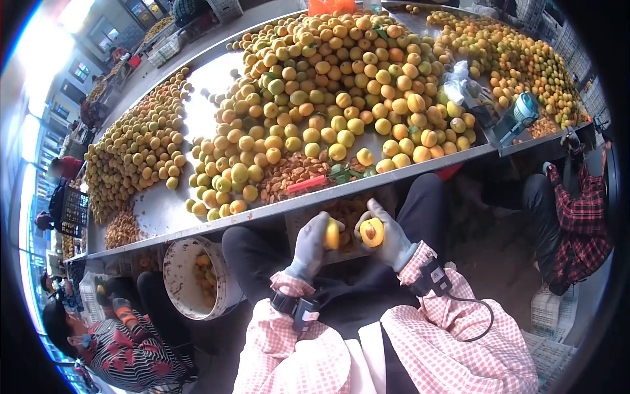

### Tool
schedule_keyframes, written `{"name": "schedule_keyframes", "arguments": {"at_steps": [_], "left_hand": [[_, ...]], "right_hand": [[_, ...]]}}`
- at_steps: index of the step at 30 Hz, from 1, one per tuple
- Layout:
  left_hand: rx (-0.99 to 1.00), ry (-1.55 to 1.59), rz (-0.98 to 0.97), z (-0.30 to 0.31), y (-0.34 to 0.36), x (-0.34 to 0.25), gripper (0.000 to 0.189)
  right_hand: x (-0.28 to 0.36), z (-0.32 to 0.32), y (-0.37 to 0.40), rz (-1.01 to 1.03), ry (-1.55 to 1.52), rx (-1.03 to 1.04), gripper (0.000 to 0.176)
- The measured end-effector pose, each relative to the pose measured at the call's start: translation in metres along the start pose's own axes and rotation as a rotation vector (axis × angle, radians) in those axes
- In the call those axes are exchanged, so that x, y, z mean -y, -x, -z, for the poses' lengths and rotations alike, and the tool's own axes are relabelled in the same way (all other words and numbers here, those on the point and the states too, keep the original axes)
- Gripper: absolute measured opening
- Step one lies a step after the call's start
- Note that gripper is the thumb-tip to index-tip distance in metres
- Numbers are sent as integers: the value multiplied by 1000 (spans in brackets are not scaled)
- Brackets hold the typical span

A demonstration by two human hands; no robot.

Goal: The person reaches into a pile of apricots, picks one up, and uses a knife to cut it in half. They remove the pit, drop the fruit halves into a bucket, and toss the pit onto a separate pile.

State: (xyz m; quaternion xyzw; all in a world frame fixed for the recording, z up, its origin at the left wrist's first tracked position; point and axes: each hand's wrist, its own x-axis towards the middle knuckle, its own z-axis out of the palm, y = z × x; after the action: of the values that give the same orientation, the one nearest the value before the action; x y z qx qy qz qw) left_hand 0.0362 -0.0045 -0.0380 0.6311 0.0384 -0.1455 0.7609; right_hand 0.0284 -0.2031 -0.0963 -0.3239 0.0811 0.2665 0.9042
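My left hand [311, 245], in a grey glove, is closed on a yellow apricot half [332, 234]. Beside it my right hand [390, 235], also gloved, holds another apricot half [372, 231] with its cut face up and the brown pit showing. The two halves are apart, above my lap and just in front of the table edge. On the metal table [164, 209] a red-handled tool [306, 184] lies by a pile of brown pits [293, 172]. Whole apricots [335, 72] are heaped behind it.
A white bucket [227, 279] with apricot pieces stands left of my legs. Green leaves [346, 173] lie near the table edge. A teal bottle [522, 113] stands at the right. One person [131, 341] sits at the left, another [581, 213] at the right.
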Motion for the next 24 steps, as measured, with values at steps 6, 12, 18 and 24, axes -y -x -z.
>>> {"name": "schedule_keyframes", "arguments": {"at_steps": [6,12,18,24], "left_hand": [[-224,-1059,-459,29,-12,-30,31],[-300,-934,-578,43,-37,-39,28],[-227,-1120,-598,46,-29,-33,34],[-244,-1423,-811,34,-34,-58,49]], "right_hand": [[40,-39,-6,151,158,-241,22],[79,-78,-71,584,1904,-173,21],[62,-76,-152,436,2582,-37,13],[76,-111,-106,626,2546,-116,7]]}}
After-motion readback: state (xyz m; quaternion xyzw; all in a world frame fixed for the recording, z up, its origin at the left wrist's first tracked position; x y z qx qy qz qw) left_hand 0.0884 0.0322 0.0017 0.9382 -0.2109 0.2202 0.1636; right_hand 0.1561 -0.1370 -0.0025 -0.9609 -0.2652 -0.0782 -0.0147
